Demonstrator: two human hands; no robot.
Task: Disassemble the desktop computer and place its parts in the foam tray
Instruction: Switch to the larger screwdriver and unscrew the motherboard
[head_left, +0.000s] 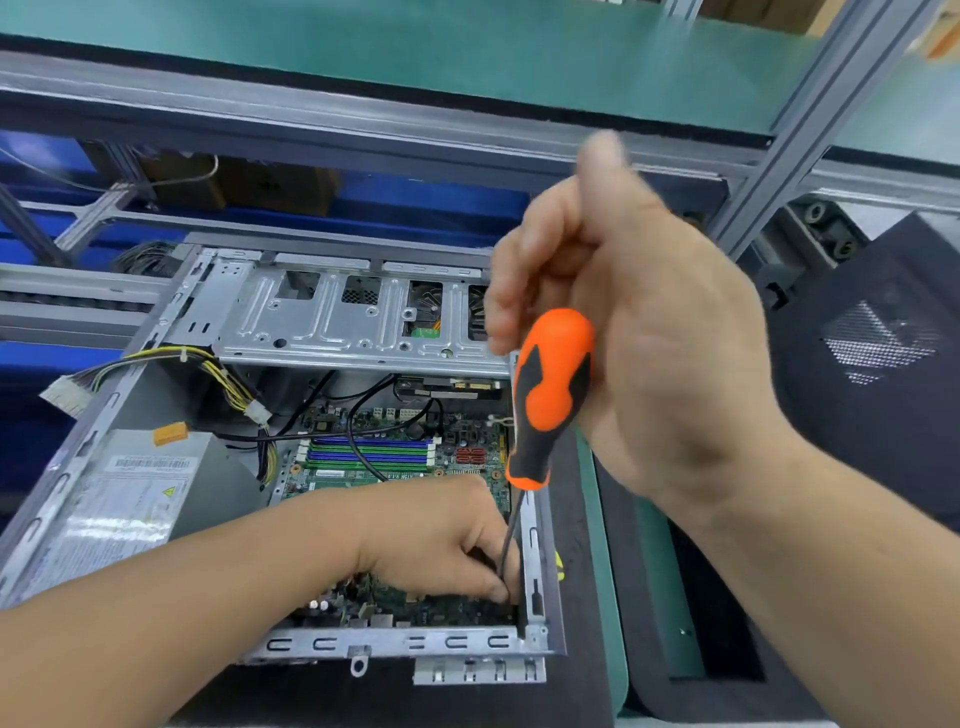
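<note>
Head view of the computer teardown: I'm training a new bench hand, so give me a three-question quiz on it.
1. True or false: the screwdriver has an orange and black handle.
2. Which hand steadies the screwdriver shaft near the motherboard? A) left B) right
3. Fill in: the grey box with a warning label at the case's left is the power ____.

Key: 1 true. 2 A, the left hand; the right hand is at the handle. 3 supply.

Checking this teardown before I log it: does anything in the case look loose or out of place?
One thing: a white plug on yellow and black wires hangs unplugged over the case's left wall. Otherwise nothing stands out.
</note>
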